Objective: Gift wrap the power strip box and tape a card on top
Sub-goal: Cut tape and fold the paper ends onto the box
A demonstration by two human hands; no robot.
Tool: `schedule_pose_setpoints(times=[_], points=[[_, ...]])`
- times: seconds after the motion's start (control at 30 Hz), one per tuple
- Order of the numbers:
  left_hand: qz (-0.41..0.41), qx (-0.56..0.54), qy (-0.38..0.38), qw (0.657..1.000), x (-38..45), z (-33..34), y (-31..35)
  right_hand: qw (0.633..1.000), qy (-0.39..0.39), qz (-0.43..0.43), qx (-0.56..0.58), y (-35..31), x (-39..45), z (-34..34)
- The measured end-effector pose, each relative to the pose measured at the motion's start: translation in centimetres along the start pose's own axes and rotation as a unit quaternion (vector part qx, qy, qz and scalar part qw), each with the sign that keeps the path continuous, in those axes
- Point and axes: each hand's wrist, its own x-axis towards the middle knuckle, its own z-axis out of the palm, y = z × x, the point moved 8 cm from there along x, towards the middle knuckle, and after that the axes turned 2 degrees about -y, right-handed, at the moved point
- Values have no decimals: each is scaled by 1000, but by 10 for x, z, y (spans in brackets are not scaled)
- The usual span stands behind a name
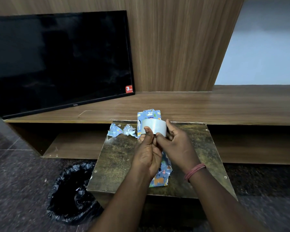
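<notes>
Both hands are raised above the small worktop (199, 164), working a roll of clear tape (155, 127). The left hand (146, 153) has its thumb pressed on the roll's outer face with the fingers curled behind, and the right hand (177, 144) wraps the roll's right side with its thumb at the lower edge, so each grip is closed on the roll. They seem to be hunting for or peeling the free end, though no loose strip can be made out. The wrapped power strip box (149, 117) lies on the worktop under the hands, running from 12 o'clock, where its folded end pokes onto the wooden shelf (224, 106), to 6 o'clock, where the paper end (162, 176) looks loose and crumpled. Paper scraps (122, 129) sit at about 10 o'clock of the hands. A television (57, 61) leans at far 10 o'clock, and a black bin bag (72, 193) sits on the floor at 8 o'clock. No card is visible. The main risks as I judge them: clear tape may split or fold onto itself as it lifts, wasting the piece, and the near flap, held by neither hand, could spring open before tape reaches it. A sticky strip could also tear the thin printed paper if it lands crooked and has to be pulled off.
</notes>
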Motion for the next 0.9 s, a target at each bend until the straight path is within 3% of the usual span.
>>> schedule_pose_setpoints(times=[0.13, 0.6, 0.9], points=[[1, 4, 0, 1000, 1, 0, 1, 999, 17, 17, 47, 7, 4, -2], [12, 40, -14, 999, -4, 4, 6, 998, 22, -4, 57, -7, 2, -1], [-6, 49, -8, 999, -9, 6, 5, 998, 61, 2, -28, -4, 2, -8]])
